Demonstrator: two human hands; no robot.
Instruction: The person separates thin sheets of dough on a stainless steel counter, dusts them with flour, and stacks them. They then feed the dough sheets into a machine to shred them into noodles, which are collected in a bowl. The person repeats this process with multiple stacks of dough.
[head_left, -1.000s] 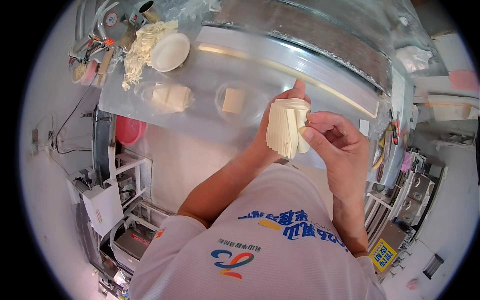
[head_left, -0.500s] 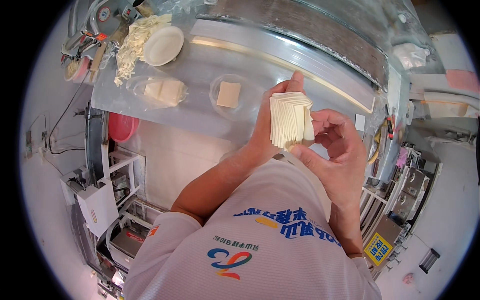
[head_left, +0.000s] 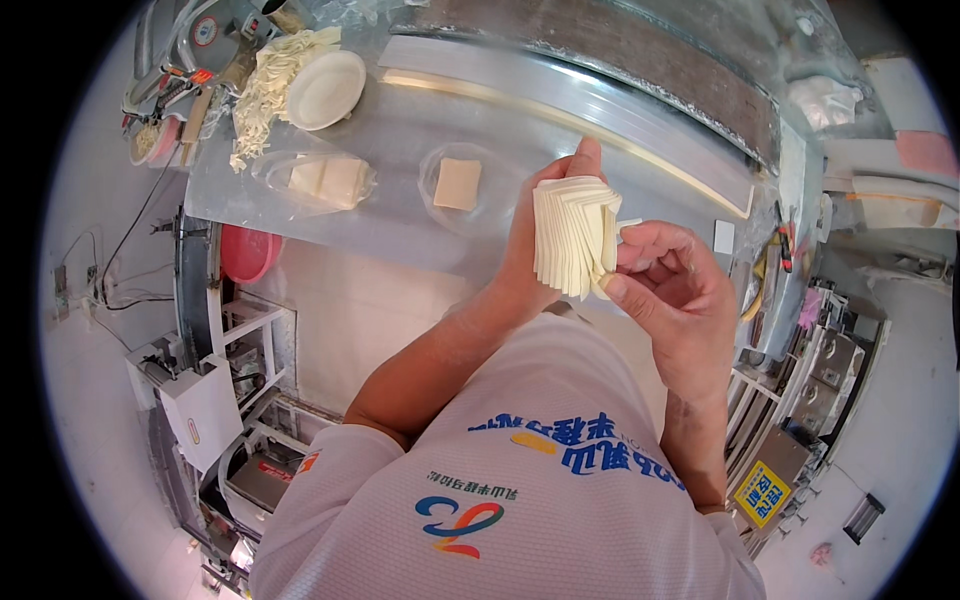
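Observation:
My left hand [head_left: 522,240] is closed around a thick stack of pale yellow dough wrappers [head_left: 568,235], its thumb pointing up at the far side. The layered edges fan out toward me. On the right side of the stack, my right hand [head_left: 685,290] pinches the edge of the outer wrappers between thumb and fingers. These sheets stand slightly bent away from the rest. Parts of the right fingertips are hidden behind them. Both hands are above the near edge of the metal table [head_left: 400,228].
Left on the table, a white bowl [head_left: 326,92] stands beside a heap of dough strips [head_left: 268,95]. Nearer lie wrappers in a clear bag [head_left: 330,182] and a small square stack [head_left: 457,184] on plastic. A long pale-edged bar [head_left: 560,118] crosses the back. A red basin [head_left: 249,253] is below.
The stack and both hands have shifted slightly left. The outer wrappers at the right side now stand a little further apart from the stack, still pinched by my right hand.

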